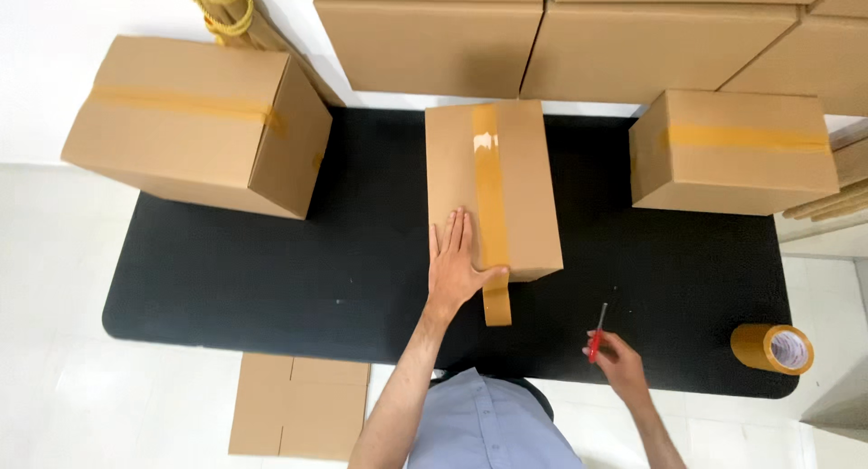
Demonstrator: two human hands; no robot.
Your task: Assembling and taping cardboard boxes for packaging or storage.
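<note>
A cardboard box (520, 184) stands in the middle of the black table (226, 270), with a strip of brown tape (489, 198) running along its top seam and hanging over the near edge. My left hand (455, 261) lies flat on the box's near left top, thumb touching the tape. My right hand (617, 359) is at the table's near edge, closed around the red handle of a pair of scissors (598, 332), blades pointing away.
A taped box (194, 121) sits at the table's left end and another (728, 148) at the right. A roll of brown tape (771, 348) lies at the near right corner. Stacked boxes (561, 44) line the back. Flattened cardboard (298, 406) lies on the floor.
</note>
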